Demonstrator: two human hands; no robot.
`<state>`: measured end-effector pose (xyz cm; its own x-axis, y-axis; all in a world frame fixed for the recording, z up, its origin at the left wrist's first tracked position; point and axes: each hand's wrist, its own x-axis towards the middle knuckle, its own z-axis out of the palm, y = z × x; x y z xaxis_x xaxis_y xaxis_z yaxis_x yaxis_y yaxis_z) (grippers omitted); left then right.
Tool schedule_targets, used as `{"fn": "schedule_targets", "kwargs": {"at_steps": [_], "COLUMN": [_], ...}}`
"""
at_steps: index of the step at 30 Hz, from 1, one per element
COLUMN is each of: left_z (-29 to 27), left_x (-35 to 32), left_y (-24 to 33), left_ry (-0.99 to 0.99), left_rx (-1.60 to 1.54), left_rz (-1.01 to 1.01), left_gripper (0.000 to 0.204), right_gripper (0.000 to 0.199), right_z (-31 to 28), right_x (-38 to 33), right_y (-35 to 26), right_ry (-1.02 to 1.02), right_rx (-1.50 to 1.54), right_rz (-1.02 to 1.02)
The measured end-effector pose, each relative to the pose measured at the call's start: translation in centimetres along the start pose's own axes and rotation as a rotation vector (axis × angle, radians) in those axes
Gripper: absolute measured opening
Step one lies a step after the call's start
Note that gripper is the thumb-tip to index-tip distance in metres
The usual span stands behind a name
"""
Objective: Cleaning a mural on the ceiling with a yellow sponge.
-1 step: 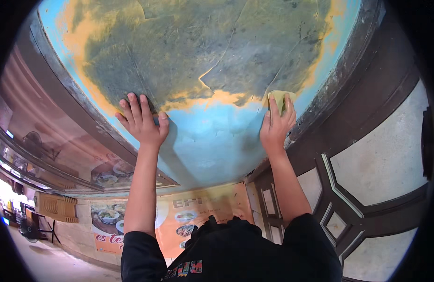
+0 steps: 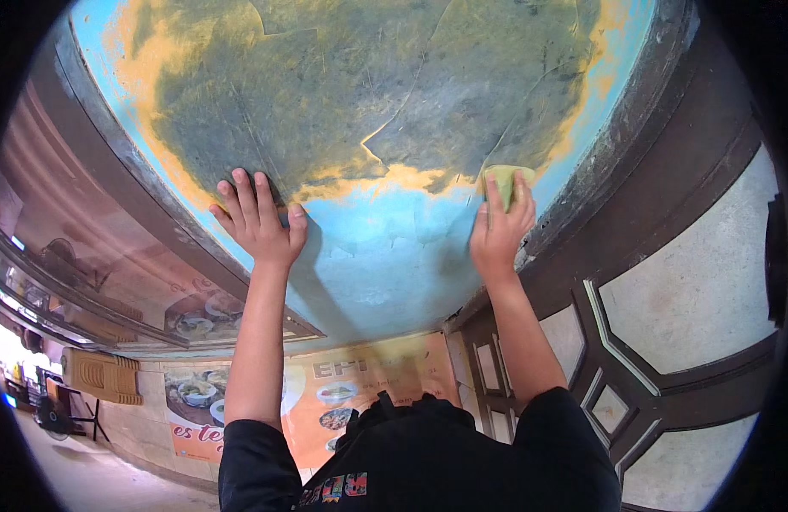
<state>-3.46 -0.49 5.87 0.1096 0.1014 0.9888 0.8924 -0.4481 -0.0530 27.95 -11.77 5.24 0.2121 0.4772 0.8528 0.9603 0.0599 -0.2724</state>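
Note:
My left hand [image 2: 259, 224] lies flat on a painted surface [image 2: 385, 264], fingers spread, at the edge where light blue paint meets a worn yellow and dark green patch. My right hand [image 2: 499, 232] presses a small yellow-green pad [image 2: 506, 177] against the same surface, near its right rim. The pad sits under my fingertips, partly hidden by them. Both arms reach up from my black short sleeves at the bottom of the view.
A dark wooden door frame with pale panels [image 2: 633, 282] stands to the right. A dark rim and glass panes [image 2: 87, 273] border the painted surface on the left. An orange poster with food pictures [image 2: 325, 401] hangs on the wall below.

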Motion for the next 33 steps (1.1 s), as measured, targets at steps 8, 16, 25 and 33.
{"fn": "schedule_targets", "kwargs": {"at_steps": [8,16,25,33], "left_z": [0.2,-0.2,-0.2,-0.6], "left_x": [0.3,0.6,0.8,1.2], "left_y": [0.6,0.7,0.6,0.9], "left_ry": [0.033,0.023,0.033,0.018], "left_rx": [-0.024,-0.025,-0.028,0.003], "left_rz": [-0.018,-0.009,-0.008,0.015], "left_gripper": [0.061,0.061,0.062,0.062], "right_gripper": [0.049,0.049,0.052,0.051], "right_z": [-0.6,-1.2,-2.1,-3.2], "right_x": [-0.5,0.6,0.6,1.5], "right_y": [0.7,0.8,0.8,1.7], "right_ry": [-0.051,0.026,-0.058,-0.041], "right_rx": [-0.081,0.014,-0.093,-0.041], "right_rz": [-0.071,0.023,-0.122,-0.055]}}
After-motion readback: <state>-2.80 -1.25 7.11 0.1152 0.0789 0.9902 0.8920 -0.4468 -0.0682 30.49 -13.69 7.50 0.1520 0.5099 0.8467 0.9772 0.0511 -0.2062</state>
